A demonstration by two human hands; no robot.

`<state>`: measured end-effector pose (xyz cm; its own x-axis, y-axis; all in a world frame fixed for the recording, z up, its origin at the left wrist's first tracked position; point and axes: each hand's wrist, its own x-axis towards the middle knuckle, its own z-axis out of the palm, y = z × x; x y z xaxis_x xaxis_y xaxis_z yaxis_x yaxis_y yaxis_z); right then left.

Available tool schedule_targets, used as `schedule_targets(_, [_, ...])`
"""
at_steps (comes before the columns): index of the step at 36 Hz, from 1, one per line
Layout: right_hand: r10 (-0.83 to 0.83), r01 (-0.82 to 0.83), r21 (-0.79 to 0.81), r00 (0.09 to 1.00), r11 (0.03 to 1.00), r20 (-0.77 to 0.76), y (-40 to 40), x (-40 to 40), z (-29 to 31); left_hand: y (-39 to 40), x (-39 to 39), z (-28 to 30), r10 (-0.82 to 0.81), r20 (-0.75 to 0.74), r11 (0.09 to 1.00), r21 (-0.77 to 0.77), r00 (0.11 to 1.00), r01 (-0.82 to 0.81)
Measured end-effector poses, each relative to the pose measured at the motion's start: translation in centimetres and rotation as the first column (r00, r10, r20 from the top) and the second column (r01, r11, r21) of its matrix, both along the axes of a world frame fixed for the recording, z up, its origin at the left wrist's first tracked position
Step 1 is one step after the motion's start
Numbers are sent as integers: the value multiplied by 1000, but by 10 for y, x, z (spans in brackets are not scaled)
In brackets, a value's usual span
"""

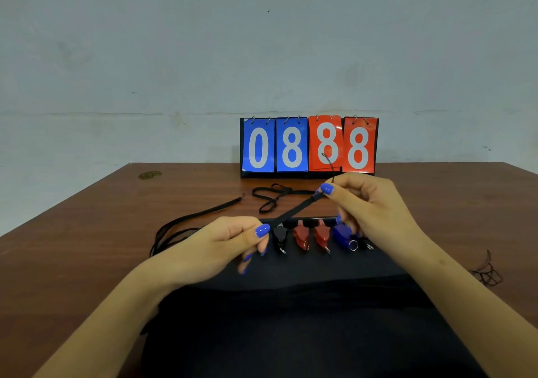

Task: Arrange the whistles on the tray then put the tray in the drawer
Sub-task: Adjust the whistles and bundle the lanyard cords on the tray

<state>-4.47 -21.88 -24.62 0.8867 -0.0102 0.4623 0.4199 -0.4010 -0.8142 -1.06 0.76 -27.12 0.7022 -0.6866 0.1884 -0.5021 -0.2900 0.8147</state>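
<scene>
A black tray lies on the wooden table in front of me. Along its far edge sit a black whistle, two red whistles and a blue whistle with a metal ring. Another dark whistle lies partly hidden behind my right wrist. A black lanyard strap is stretched taut above the whistles. My left hand pinches its lower end and my right hand pinches its upper end near the thin cord loop.
A flip scoreboard showing 08 88 stands at the back of the table. Loose black lanyards lie behind the tray and to the left. A dark netting scrap lies at the right. Black cloth covers my lap.
</scene>
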Motion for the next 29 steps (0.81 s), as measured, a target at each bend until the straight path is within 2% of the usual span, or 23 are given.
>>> schedule_targets(4, [-74,74,50,997,996,10,-3,2,2,5,10,-7,133,128,982,115,983,-148])
schedule_targets(7, [-140,139,165,990,976,-4,-7,2,6,13,15,-9,259,237,932,193,936,-306])
schedule_targets(10, [-217,216,259,976,941,-25,-15,3,12,20,19,-7,320,314,899,196,894,-391])
schedule_targets(15, [-310,298,382,950,875,-31,-26,2,19,26,21,-5,344,380,882,184,859,-434])
schedule_targets(21, [-378,358,578,921,734,-90,-48,2,24,32,24,-5,380,408,852,196,830,-486])
schedule_targets(29, [-430,391,742,890,545,-153,-73,7,23,40,28,-3,471,478,777,174,741,-606])
